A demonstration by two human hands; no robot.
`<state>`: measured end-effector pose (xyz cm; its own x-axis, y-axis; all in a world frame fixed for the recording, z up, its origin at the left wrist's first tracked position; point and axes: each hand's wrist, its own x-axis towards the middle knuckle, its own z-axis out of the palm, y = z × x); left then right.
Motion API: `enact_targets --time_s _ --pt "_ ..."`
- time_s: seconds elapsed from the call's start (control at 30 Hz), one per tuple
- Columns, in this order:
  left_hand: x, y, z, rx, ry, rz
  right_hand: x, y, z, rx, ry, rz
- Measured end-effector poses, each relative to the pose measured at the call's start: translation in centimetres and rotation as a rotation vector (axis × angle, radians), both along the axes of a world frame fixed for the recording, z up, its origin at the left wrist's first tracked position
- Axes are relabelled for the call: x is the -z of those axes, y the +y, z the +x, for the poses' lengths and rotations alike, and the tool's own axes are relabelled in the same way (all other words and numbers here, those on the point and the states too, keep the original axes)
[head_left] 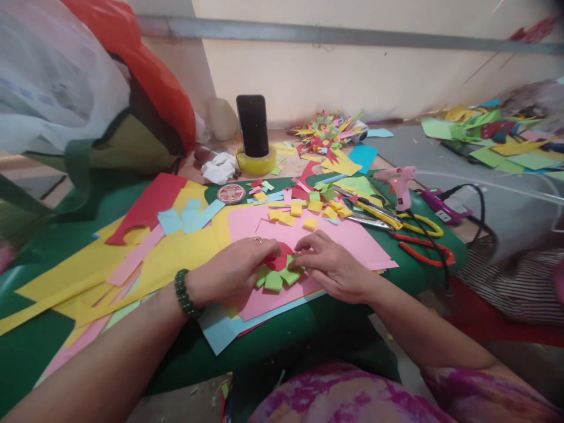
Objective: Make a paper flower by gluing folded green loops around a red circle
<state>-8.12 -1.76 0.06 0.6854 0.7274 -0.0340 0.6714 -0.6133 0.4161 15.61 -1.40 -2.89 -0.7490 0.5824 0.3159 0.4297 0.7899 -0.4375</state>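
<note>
A paper flower lies on the pink sheet point(352, 244) in front of me, made of a red paper disc point(277, 261) with folded green paper loops point(274, 281) along its near edge. My left hand point(240, 264) presses its fingertips onto the left side of the disc, partly covering it. At the right edge, my right hand point(330, 267) has thumb and fingers closed on a green paper loop point(291, 275). Just beyond the hands lie several loose yellow paper loops point(282, 217).
A pink glue gun point(399, 185) stands right of yellow-handled scissors point(420, 226) and red-handled scissors point(425, 249). A phone point(252, 124) leans upright in a yellow tape roll point(256, 163). Coloured sheets point(176, 247) spread leftward on a green surface point(304, 326); bags point(150, 94) stand behind.
</note>
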Motion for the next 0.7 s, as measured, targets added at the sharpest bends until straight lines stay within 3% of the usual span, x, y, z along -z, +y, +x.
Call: enact_targets --time_s 0.3,0.7 --pt "0.02 -0.05 0.12 -0.016 0.000 0.001 -0.08 0.03 -0.63 -0.054 -0.058 0.187" --pt "-0.61 0.02 0.11 -0.045 0.006 -0.083 0.35 0.01 -0.49 -0.024 -0.023 0.165"
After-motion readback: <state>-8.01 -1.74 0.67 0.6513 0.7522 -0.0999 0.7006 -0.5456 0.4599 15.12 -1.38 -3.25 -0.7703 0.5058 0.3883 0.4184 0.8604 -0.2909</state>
